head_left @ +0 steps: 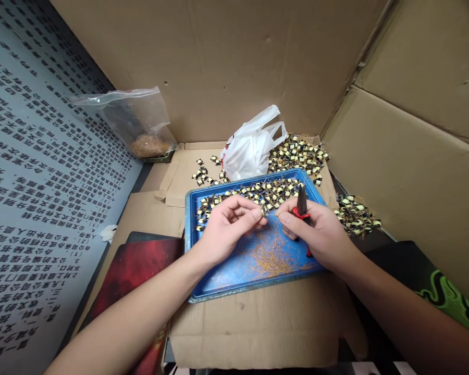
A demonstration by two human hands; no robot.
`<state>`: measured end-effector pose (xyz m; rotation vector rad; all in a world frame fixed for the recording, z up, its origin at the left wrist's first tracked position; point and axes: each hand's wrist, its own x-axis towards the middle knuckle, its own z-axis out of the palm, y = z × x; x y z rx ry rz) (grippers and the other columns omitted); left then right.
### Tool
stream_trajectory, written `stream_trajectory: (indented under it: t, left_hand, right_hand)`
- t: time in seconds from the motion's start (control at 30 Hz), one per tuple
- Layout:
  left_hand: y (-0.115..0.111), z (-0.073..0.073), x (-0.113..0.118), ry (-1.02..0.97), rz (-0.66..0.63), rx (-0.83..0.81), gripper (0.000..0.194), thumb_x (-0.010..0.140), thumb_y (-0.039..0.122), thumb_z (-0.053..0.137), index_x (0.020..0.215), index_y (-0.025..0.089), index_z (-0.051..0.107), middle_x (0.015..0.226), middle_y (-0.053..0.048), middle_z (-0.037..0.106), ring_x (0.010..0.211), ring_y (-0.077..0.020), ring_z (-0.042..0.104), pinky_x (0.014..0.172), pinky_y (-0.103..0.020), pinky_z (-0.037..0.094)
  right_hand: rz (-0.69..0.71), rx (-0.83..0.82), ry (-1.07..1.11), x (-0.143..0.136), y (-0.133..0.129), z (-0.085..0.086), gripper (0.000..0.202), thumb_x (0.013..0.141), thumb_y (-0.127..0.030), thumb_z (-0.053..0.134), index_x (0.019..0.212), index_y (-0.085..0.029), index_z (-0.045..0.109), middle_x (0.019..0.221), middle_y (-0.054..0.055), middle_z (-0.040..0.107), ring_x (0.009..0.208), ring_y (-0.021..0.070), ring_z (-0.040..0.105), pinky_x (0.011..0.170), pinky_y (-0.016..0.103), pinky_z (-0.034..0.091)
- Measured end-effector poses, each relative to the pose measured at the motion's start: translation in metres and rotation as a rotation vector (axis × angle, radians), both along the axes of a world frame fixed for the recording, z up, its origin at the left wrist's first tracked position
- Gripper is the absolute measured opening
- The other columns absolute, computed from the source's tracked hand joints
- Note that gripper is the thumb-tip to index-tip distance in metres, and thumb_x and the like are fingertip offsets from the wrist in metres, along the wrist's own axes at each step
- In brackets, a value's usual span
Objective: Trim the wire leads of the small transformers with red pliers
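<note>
Above the blue tray (222, 292), my left hand (229, 226) pinches a small coil component (263, 212) between thumb and fingers; most of it is hidden. My right hand (320, 229) is closed around red-handled pliers (302, 202), their dark jaws pointing up. Its thumb and forefinger are pressed together close to the coil's right side, and whether they grip a wire of it is too small to tell. Several yellow-and-black coil components (268, 191) with copper leads lie along the tray's far side. Loose copper wire clippings (271, 256) are spread over its near half.
Behind the tray stands a white plastic bag (248, 148), beside a heap of coil components (300, 156). Another pile (357, 216) lies to the right. A clear zip bag (150, 140) holds copper-coloured scraps at back left. Cardboard walls (226, 62) enclose the back and right.
</note>
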<state>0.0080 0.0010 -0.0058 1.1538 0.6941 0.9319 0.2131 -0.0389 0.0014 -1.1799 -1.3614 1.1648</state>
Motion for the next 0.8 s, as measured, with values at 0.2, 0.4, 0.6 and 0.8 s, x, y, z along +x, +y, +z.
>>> stream_trajectory:
  t: [0.2,0.4,0.6,0.8]
  left_hand:
    - [0.001,-0.003,0.0,-0.015,-0.021,0.015,0.021,0.09,0.031,0.083,0.099,0.015,0.071,0.083,-0.004,0.08,0.068,-0.0099,0.069,0.062,-0.021,0.051]
    - [-0.001,0.0,0.002,0.009,0.01,0.001,0.025,0.086,0.032,0.086,0.096,0.015,0.071,0.083,-0.005,0.08,0.068,-0.0104,0.071,0.065,-0.022,0.055]
    - [-0.001,0.001,0.003,-0.001,0.045,-0.001,0.026,0.078,0.027,0.093,0.089,0.015,0.072,0.081,-0.002,0.079,0.07,-0.0096,0.073,0.071,-0.022,0.059]
    - [-0.003,0.001,0.003,0.034,0.044,0.013,0.027,0.076,0.027,0.094,0.089,0.015,0.074,0.084,-0.003,0.08,0.075,-0.0121,0.075,0.075,-0.025,0.061]
  right_hand:
    - [-0.037,0.051,-0.043,-0.001,0.0,0.004,0.016,0.09,-0.034,0.073,0.083,-0.02,0.071,0.062,-0.004,0.055,0.055,0.0117,0.048,0.056,0.029,0.04]
    - [-0.089,0.09,-0.108,-0.001,0.001,0.003,0.021,0.09,-0.034,0.073,0.075,-0.02,0.07,0.062,-0.003,0.059,0.056,0.0128,0.053,0.057,0.029,0.044]
    - [-0.259,0.443,-0.4,-0.001,-0.007,-0.002,0.009,0.091,-0.022,0.073,0.083,-0.022,0.073,0.077,0.003,0.068,0.067,0.0169,0.061,0.061,0.032,0.049]
    - [-0.234,0.733,-0.515,0.002,-0.011,0.0,0.017,0.085,-0.012,0.079,0.092,-0.027,0.078,0.106,0.01,0.077,0.095,0.0256,0.074,0.084,0.041,0.058]
